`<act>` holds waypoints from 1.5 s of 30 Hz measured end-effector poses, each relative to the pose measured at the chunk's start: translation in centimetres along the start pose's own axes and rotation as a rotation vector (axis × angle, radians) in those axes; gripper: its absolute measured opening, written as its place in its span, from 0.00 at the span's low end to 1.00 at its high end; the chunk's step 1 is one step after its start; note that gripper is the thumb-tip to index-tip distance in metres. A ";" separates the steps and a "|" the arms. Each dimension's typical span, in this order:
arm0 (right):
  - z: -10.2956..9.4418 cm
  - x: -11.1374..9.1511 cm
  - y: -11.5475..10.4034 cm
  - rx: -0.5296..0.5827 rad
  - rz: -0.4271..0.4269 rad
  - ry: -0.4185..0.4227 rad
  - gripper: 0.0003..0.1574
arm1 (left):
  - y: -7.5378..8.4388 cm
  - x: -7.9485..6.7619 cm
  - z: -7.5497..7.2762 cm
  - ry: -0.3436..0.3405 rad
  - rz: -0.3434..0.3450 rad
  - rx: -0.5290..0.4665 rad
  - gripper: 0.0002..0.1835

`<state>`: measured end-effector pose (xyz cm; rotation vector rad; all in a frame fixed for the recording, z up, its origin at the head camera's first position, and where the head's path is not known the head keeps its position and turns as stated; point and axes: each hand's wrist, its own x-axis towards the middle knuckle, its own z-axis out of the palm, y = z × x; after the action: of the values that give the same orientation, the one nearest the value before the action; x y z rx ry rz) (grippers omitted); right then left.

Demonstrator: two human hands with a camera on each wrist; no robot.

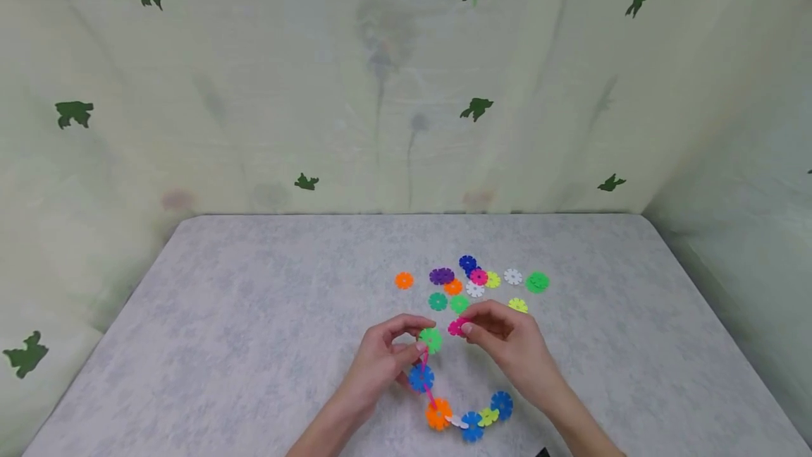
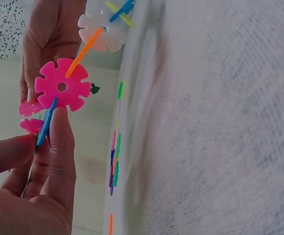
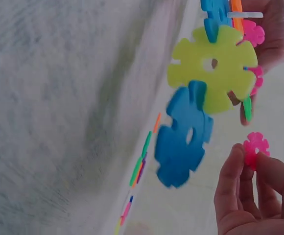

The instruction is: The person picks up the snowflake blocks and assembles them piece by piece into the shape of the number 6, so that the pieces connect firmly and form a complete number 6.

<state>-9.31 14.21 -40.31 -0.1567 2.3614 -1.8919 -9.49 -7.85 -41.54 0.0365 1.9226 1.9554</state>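
My left hand holds one end of a linked chain of notched, flower-like plastic discs, near a light green disc. From there the chain runs through pink, blue, orange, white, blue and yellow discs to a last blue disc. In the left wrist view the thumb and fingers pinch close to a pink disc and a blue one seen edge-on. My right hand pinches a separate pink disc between thumb and fingertips, a short gap from the green disc.
Several loose discs lie beyond the hands on the grey tabletop, among them an orange disc, purple discs and a green stack. A pale curtain with leaf prints hangs behind the table. A small black object shows at the bottom edge.
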 end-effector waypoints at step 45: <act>1.2 -0.3 0.6 -0.073 -0.034 -0.085 0.04 | -0.4 -0.1 0.5 -0.112 0.034 -0.038 0.14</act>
<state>-8.87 13.19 -41.20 -0.2792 2.3870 -1.7767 -9.15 -7.46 -41.89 0.1661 1.8242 1.9681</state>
